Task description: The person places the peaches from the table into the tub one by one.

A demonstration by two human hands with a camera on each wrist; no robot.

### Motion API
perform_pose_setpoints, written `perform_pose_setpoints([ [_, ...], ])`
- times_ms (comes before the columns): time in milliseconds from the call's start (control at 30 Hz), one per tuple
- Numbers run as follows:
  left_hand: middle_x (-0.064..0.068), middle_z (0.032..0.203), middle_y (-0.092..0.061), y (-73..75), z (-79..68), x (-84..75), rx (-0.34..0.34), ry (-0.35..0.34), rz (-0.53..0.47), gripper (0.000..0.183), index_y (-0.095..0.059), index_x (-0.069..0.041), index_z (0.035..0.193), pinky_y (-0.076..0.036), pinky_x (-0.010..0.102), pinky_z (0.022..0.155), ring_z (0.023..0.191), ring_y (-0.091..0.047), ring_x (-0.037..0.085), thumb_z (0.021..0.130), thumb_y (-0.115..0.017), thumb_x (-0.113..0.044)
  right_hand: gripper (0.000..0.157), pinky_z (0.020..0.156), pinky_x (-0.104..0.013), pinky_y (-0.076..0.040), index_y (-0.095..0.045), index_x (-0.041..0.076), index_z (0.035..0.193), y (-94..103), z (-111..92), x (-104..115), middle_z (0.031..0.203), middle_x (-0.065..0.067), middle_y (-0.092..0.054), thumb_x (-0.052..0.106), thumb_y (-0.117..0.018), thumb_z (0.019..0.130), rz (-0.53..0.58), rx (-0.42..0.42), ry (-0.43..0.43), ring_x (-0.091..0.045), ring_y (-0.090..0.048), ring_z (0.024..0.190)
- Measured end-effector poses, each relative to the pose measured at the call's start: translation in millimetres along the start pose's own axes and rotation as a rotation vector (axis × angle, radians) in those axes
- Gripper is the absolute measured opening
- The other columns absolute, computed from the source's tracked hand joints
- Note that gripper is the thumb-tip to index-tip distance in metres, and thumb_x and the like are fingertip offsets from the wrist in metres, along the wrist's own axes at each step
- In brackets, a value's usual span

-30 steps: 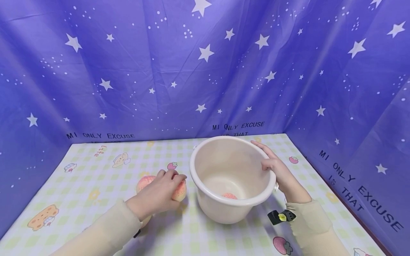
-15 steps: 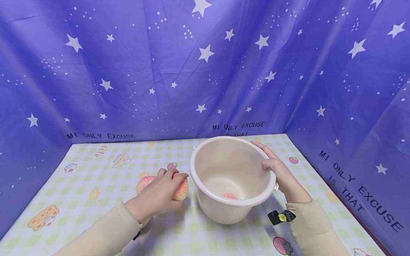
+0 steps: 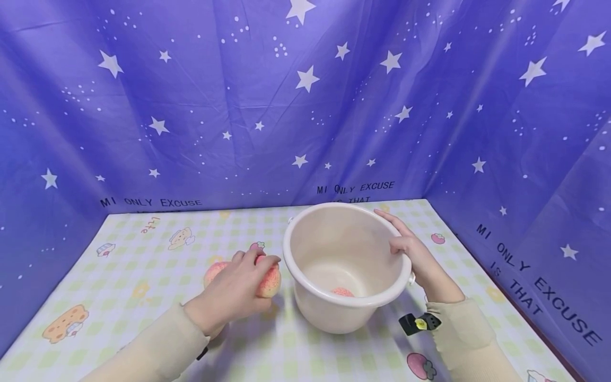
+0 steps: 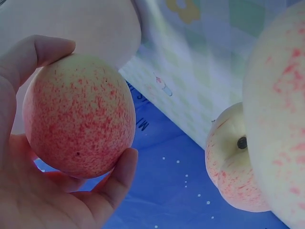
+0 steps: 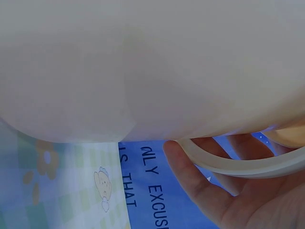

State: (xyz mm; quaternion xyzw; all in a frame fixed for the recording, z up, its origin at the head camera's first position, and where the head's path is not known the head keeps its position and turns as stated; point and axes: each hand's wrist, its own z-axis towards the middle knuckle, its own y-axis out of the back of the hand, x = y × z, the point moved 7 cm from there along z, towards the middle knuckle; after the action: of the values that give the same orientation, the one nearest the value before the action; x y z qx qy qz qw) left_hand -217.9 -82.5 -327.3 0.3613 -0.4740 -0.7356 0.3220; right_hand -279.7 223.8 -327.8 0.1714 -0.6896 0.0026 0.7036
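My left hand (image 3: 234, 289) holds a red-speckled peach (image 3: 270, 280) just left of the bucket. In the left wrist view, the thumb and fingers curl round this peach (image 4: 78, 117). Another peach (image 3: 215, 273) sits behind that hand, partly covered by it. Two peaches show at the right of the left wrist view: one with a dark stem end (image 4: 231, 167) and a nearer one (image 4: 281, 114) cut off by the frame. The cream bucket (image 3: 329, 318) tilts towards me, a peach (image 3: 342, 292) at its bottom. My right hand (image 3: 422, 262) grips its right rim; the bucket's handle (image 5: 238, 167) crosses that hand.
A checked tablecloth (image 3: 119, 286) with cartoon prints covers the table. Purple starry curtains (image 3: 238, 106) rise behind it and along the sides. A black strap piece with a yellow label (image 3: 420, 323) sticks out from the right wrist.
My left hand has shifted slightly to the right, towards the bucket, with its peach. The right hand and the bucket have stayed in place.
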Motion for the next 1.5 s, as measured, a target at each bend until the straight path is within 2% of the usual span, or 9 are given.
perform_pose_setpoints([
  [167,0.014,0.124,-0.056,1.9,0.1,1.7,0.002,0.015,0.003,0.066,-0.059,-0.018,0.128,-0.053,0.040,0.076,0.096,-0.058,0.031,0.065,-0.077,-0.026,0.093,0.068,-0.032,-0.051,-0.021,0.019,0.158,0.3,0,0,0.159,-0.015,-0.021,-0.003,-0.035,0.069,-0.003,-0.001,0.000,-0.021,-0.050,0.104],
  [433,0.011,0.121,-0.056,5.1,-0.6,0.0,-0.033,-0.015,0.003,0.067,-0.058,-0.017,0.129,-0.051,0.036,0.073,0.094,-0.057,0.027,0.065,-0.075,-0.024,0.092,0.068,-0.031,-0.051,-0.021,0.017,0.158,0.2,0,0,0.159,-0.015,-0.020,-0.004,-0.035,0.069,0.002,0.000,0.007,-0.019,-0.051,0.103],
  [633,0.012,0.124,-0.056,6.4,-0.7,0.7,-0.033,-0.005,0.010,0.071,-0.056,-0.016,0.133,-0.050,0.034,0.071,0.096,-0.056,0.027,0.066,-0.075,-0.029,0.092,0.069,-0.031,-0.051,-0.021,0.017,0.158,0.4,1,0,0.161,-0.013,-0.017,-0.004,-0.035,0.069,0.000,-0.002,0.007,-0.019,-0.051,0.105],
  [1300,0.009,0.119,-0.057,18.3,-1.3,-6.1,-0.124,-0.029,0.012,0.070,-0.056,-0.017,0.133,-0.049,0.033,0.071,0.099,-0.057,0.027,0.067,-0.073,-0.032,0.092,0.068,-0.031,-0.051,-0.021,0.017,0.158,1.2,0,0,0.161,-0.013,-0.016,-0.004,-0.035,0.069,-0.002,-0.006,0.006,-0.020,-0.051,0.103],
  [1500,0.010,0.117,-0.057,21.6,-2.6,-8.5,-0.138,-0.032,0.001,0.068,-0.057,-0.016,0.131,-0.048,0.032,0.070,0.098,-0.057,0.026,0.067,-0.071,-0.030,0.093,0.069,-0.032,-0.051,-0.021,0.018,0.158,0.6,0,0,0.157,-0.017,-0.022,-0.004,-0.035,0.069,0.003,-0.004,-0.002,-0.020,-0.051,0.104],
])
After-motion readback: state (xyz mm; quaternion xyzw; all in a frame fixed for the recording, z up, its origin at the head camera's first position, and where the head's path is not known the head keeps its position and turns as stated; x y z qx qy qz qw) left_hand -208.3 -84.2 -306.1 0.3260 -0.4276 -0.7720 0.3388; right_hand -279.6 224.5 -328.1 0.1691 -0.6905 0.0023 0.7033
